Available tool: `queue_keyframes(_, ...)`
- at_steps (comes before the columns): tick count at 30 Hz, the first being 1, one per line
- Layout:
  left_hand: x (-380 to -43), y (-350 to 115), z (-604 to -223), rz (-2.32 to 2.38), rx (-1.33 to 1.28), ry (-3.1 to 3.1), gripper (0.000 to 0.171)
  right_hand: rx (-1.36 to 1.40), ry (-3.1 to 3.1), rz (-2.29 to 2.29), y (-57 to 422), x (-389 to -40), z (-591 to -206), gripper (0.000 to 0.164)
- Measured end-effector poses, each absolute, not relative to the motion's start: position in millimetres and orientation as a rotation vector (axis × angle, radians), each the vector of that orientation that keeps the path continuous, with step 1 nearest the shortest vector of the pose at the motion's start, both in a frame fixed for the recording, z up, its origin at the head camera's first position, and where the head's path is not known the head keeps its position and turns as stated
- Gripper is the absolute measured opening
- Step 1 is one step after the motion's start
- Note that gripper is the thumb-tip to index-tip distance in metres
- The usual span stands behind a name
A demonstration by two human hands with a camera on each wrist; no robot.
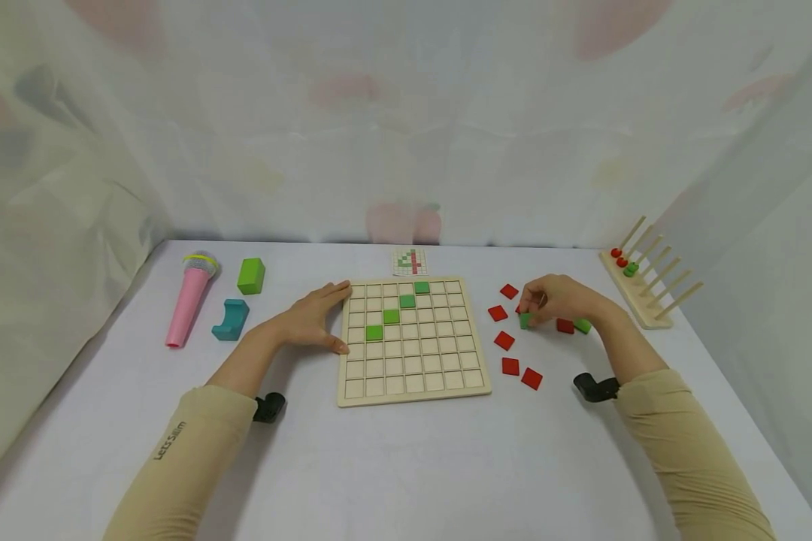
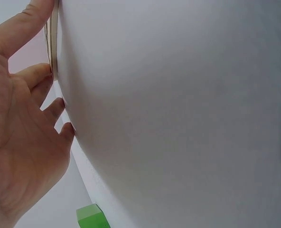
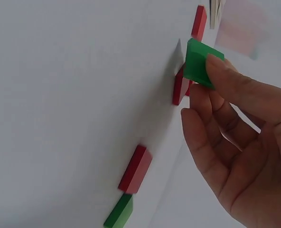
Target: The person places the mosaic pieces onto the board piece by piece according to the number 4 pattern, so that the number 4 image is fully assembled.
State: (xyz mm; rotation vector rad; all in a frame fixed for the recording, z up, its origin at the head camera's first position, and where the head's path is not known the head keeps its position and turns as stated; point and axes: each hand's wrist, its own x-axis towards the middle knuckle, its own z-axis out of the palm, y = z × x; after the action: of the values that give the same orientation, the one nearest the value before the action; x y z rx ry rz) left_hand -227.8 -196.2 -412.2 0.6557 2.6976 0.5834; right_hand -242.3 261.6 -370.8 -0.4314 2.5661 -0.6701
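Observation:
My right hand [image 1: 556, 298] pinches a green square tile [image 3: 200, 64] between thumb and fingers, above the table to the right of the wooden grid board [image 1: 413, 398]. In the right wrist view the thumb lies across the tile's face. My left hand [image 1: 311, 319] rests at the board's left edge, thumb and fingers spread, fingertips touching the frame. Four squares aside, the board's cells are bare wood; a diagonal of several green tiles [image 1: 392, 316] climbs from lower left to upper right. Red tiles [image 1: 504, 340] lie loose about the right hand, with another green tile [image 1: 583, 326] beyond.
A small pattern card [image 1: 409, 262] lies behind the board. On the left are a pink microphone [image 1: 189, 300], a green block [image 1: 251, 276] and a teal curved block [image 1: 231, 320]. A wooden peg stand [image 1: 639, 293] with red and green beads stands at the right.

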Motion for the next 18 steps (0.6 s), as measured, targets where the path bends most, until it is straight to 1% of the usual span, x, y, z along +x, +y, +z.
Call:
queue_keyframes(8, -228.2, -196.1, -413.4, 0.582, 0.663, 2.704, 0.113, -0.440, 2.632, -0.778, 238.5, -241.5, -366.9, 0.012)
queue_keyframes(18, -227.5, -196.7, -412.9, 0.586, 0.661, 2.704, 0.113, -0.548, 2.626, -0.921, 199.0, -241.0, -364.1, 0.013)
